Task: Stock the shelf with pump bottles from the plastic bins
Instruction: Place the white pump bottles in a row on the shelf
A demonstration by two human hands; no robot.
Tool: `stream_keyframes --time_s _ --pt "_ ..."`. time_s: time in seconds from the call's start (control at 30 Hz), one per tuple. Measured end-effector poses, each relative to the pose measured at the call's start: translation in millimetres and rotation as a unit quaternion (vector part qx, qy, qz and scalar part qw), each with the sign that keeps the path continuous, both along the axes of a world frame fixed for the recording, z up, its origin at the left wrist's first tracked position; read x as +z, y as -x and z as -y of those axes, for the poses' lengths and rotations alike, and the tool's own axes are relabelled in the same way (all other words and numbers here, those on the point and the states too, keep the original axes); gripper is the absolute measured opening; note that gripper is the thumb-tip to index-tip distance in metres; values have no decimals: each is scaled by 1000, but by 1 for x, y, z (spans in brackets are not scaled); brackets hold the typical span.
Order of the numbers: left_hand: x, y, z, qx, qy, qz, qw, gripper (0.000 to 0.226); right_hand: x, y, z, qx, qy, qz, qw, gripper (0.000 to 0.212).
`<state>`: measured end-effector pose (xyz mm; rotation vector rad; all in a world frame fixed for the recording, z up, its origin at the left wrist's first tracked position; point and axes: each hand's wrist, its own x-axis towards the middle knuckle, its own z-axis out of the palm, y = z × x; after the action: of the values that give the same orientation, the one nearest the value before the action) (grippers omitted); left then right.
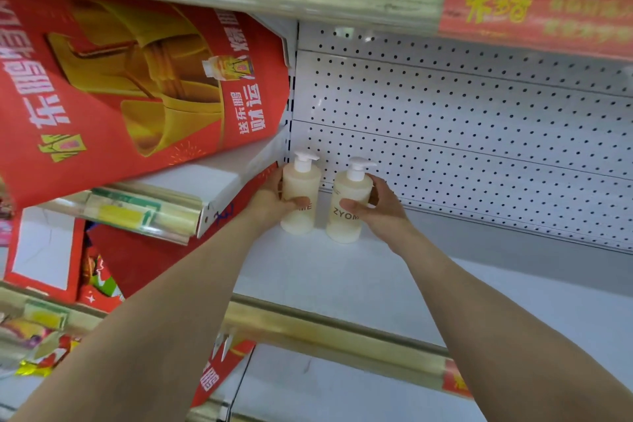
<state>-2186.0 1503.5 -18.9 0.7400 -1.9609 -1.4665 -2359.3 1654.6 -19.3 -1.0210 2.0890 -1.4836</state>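
Both forearms reach up over the gold shelf edge (329,329). Left hand (270,199) wraps the left pump bottle (301,197) mid-body, thumb across the label. Right hand (380,207) grips the right pump bottle (347,205) the same way. Both bottles stand upright on the white shelf (342,277), just beside each other, near the pegboard back panel (462,120) at the left corner. I'd guess full, moderately heavy, smooth rigid plastic, slippery. Hold the body, never the pump head. Bins not in view.
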Motion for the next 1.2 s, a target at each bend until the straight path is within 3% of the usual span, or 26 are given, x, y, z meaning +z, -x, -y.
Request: stream_keyframes --time_s 0.13,0.2,0.3,0.43,0.57,0.9,1.2 --pt "6 -8 -21 60 38 28 997 90 11 -21 -17 -39 -57 -47 997 92" --pt "15 -16 -36 82 82 39 992 85 21 -36 -30 -85 -64 -75 992 98" --pt "35 -36 -59 55 169 57 982 55 42 -63 -51 -130 -79 -157 976 88" --pt "56 -80 -84 18 259 92 961 53 67 -113 -80 -142 -115 -263 947 73" --pt "74 -136 -100 72 362 129 920 51 85 -168 -101 -144 -141 -308 930 65" --pt "59 -236 -114 93 374 187 903 54 62 -273 -122 -121 -183 -303 927 66" --pt "-38 -278 -106 81 307 263 911 56 -32 -294 -120 -96 -258 -240 931 67"
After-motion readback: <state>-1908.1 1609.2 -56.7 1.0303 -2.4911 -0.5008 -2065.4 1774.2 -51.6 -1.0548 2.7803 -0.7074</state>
